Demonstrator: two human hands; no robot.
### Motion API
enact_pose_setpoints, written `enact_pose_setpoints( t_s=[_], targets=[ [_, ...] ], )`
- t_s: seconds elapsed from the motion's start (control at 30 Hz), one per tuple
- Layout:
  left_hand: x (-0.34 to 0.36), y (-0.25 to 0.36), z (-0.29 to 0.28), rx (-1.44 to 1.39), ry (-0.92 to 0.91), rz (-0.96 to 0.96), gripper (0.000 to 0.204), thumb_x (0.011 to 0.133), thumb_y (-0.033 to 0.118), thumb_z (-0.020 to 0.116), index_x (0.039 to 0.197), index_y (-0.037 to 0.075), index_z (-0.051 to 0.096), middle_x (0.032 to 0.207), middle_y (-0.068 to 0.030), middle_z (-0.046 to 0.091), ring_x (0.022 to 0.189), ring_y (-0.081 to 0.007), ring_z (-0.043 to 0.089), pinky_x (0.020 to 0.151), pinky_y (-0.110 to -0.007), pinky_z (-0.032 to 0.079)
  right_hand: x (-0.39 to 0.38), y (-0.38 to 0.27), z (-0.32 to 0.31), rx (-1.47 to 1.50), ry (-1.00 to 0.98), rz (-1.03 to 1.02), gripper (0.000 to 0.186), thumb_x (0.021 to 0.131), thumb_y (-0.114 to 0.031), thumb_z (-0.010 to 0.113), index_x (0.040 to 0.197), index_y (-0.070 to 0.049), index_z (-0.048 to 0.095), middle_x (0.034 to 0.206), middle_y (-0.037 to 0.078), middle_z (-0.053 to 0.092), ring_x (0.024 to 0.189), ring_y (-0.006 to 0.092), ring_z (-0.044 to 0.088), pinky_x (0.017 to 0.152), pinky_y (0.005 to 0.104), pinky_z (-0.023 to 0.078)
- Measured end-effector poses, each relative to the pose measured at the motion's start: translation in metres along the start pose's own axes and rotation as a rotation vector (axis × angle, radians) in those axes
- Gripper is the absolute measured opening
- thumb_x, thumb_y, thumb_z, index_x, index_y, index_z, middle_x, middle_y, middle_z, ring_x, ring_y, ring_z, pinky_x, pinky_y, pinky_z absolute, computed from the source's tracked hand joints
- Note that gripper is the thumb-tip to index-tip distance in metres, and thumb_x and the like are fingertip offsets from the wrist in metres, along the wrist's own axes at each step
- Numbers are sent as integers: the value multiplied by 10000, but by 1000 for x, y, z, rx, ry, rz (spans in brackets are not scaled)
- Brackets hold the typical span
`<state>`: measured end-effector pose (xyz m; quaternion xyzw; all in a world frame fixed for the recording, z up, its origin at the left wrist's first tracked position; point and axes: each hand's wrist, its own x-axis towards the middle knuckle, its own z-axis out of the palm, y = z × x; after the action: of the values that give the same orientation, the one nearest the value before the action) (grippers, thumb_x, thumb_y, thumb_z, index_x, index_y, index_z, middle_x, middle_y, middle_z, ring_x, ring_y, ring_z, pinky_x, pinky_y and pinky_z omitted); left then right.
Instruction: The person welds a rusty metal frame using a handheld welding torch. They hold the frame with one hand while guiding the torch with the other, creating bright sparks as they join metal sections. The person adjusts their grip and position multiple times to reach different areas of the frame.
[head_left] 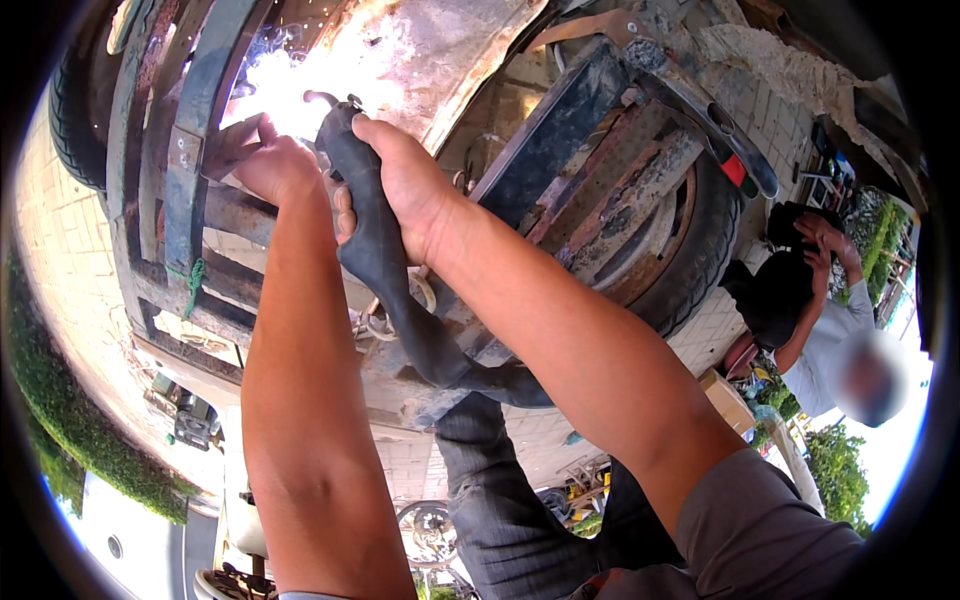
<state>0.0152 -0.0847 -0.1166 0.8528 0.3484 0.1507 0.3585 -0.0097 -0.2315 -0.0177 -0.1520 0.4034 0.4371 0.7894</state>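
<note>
The person's bare forearms (310,420) reach up over dark jeans (490,510), the right one coming out of a grey sleeve (760,520). Past the jeans, a dark, rubbery-looking torch (360,180) lies between the forearms, its thick cable (435,345) bending down and passing behind the right forearm. The right hand (400,185) is closed around the torch's body, fingers curled about its far side. The left hand (280,170) is just beside a rusty metal piece (232,148) of a slatted frame (185,175); whether it grips that cannot be told. At the torch's curved tip (318,97), a white glare (285,80) throws sparks and hides the detail around it. A green cord (192,280) is tied to the frame. Farther right stand a tyre (705,255) and another person (825,320), both hands raised near a black object (775,295). A hedge (80,390) runs far left.
</note>
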Motion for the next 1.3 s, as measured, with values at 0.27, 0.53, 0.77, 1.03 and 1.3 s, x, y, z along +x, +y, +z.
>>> enact_pose_setpoints(
  t_s=[0.27, 0.53, 0.77, 1.03, 1.3],
  targets=[
    [3, -4, 1, -222, 15, 115, 222, 886, 138, 567, 1043, -13, 609, 1061, -95, 649, 983, -194, 600, 852, -293, 453, 0, 1, 2, 11, 14, -20, 419, 878, -507, 454, 873, -98, 547, 577, 63, 509, 452, 204, 499, 537, 386, 461],
    [5, -4, 4, -241, -86, 246, 121, 873, 9, 484, 914, 8, 598, 868, -79, 640, 784, -166, 635, 687, -299, 506, -7, -1, 3, 25, 67, -30, 435, 876, -528, 441, 867, -106, 550, 591, 50, 510, 463, 198, 481, 518, 370, 432],
    [14, -22, 5, -107, 9, 244, 123, 818, 26, 580, 929, -19, 608, 915, -109, 657, 840, -236, 619, 772, -334, 475, -7, 1, 6, 40, 77, -44, 428, 880, -519, 445, 863, -105, 551, 606, 32, 497, 488, 172, 480, 505, 343, 434],
    [6, -9, 2, 14, 22, 191, 164, 817, 60, 612, 955, -28, 614, 946, -133, 661, 874, -262, 617, 814, -340, 465, -7, 1, 5, 60, 83, -79, 402, 887, -495, 468, 870, -104, 559, 713, 17, 516, 535, 133, 492, 491, 332, 447],
    [4, -7, 4, -5, 23, 188, 197, 819, 59, 618, 992, -34, 615, 999, -150, 653, 903, -277, 616, 842, -349, 455, -9, -3, 5, 44, 94, -44, 432, 891, -511, 436, 855, -100, 562, 595, 40, 496, 468, 181, 476, 507, 352, 440]
  ],
)
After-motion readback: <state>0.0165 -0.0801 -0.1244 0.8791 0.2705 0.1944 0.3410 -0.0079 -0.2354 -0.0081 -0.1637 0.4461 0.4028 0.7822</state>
